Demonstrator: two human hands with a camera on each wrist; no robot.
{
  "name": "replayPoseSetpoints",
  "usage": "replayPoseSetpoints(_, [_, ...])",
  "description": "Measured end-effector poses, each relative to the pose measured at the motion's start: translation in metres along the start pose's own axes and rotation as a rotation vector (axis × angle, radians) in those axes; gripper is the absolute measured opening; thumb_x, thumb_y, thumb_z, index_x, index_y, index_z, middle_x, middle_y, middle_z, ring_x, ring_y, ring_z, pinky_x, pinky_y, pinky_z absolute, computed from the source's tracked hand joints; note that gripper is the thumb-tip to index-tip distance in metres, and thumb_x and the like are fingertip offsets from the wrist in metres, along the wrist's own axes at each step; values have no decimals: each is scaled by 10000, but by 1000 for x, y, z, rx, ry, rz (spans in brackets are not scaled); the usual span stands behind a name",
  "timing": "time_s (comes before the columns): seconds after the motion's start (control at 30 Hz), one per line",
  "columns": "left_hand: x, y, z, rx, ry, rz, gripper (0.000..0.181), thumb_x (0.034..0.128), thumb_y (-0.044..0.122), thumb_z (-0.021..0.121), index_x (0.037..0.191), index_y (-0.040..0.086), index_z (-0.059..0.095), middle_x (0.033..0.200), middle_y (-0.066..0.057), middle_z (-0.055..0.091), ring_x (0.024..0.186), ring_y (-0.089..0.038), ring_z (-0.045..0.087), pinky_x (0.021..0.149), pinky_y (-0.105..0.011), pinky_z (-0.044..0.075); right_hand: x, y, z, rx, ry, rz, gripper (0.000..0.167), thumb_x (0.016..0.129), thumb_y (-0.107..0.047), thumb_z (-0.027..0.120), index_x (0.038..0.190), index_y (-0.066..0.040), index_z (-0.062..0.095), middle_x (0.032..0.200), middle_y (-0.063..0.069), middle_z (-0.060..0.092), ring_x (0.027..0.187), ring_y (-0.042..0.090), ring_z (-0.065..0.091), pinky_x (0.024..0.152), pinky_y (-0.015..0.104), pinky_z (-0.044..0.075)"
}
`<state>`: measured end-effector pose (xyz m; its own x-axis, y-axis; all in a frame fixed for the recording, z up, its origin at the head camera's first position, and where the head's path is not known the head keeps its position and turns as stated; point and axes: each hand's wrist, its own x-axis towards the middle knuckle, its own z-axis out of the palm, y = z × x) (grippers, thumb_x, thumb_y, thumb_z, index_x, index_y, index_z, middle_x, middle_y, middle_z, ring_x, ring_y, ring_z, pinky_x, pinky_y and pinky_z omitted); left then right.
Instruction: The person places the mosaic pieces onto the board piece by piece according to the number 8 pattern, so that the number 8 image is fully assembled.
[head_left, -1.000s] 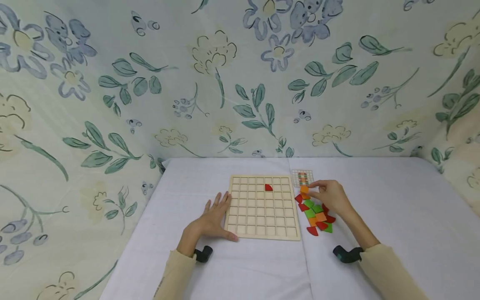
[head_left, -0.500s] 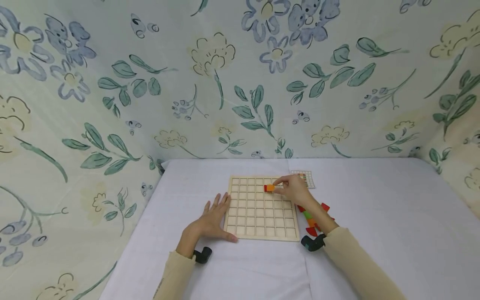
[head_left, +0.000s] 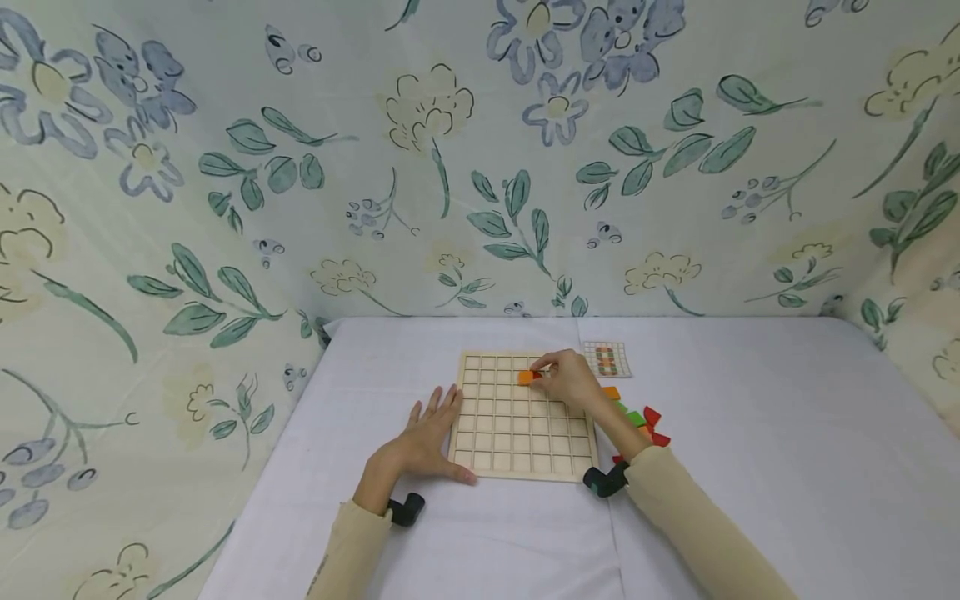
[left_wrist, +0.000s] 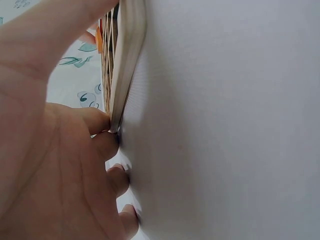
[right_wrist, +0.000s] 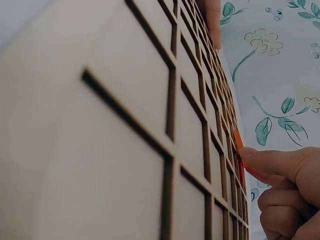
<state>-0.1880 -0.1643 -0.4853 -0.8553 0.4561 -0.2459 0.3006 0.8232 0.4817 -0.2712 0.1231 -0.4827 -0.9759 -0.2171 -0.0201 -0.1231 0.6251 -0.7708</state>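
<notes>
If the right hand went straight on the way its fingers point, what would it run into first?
The orange tile, pinched by the right hand; beyond it, toward the person's left, bare cells of the wooden grid board. Height is unclear, so the hand might skim over these or catch on them.

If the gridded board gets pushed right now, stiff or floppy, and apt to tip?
Probably stiff: the gridded board looks thick, straight-edged and wooden. Unlikely to tip or roll, since it lies flat and broad. It may slide on the white cloth, though the left hand at its edge could restrain it.
</notes>
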Motion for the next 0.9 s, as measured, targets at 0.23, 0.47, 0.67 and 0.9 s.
replayPoseSetpoints(0.23, [-1,0,-1,5,3,-4,1418,688,608,902,1665,52,38,1755,-128,-40,1627,-364,-90,1301,-630,-33,0,3,3,31,4,-20,246,891,-113,811,1117,-19,783,511,-32,470,466,93,368,458,219,299])
replayPoseSetpoints(0.47, [0,0,0,17,2,-2,1418,693,611,897,1665,52,29,1754,-130,-44,1626,-367,-89,1302,-631,-28,1,1,5,27,38,-48,237,876,-130,833,1077,-13,788,532,10,556,464,101,402,466,224,324])
replayPoseSetpoints(0.67, [0,0,0,15,1,-4,1416,695,609,898,1665,54,29,1755,-129,-42,1627,-370,-83,1303,-630,-23,2,-1,8,39,41,-53,251,864,-113,837,1082,-2,783,515,-2,503,439,94,370,447,215,295])
replayPoseSetpoints(0.9, [1,-1,1,14,-4,-3,1409,700,606,896,1665,50,33,1755,-135,-48,1627,-370,-89,1301,-638,-16,-4,-1,1,55,40,-19,299,885,-158,825,1153,-35,778,578,-5,543,461,96,353,464,227,304])
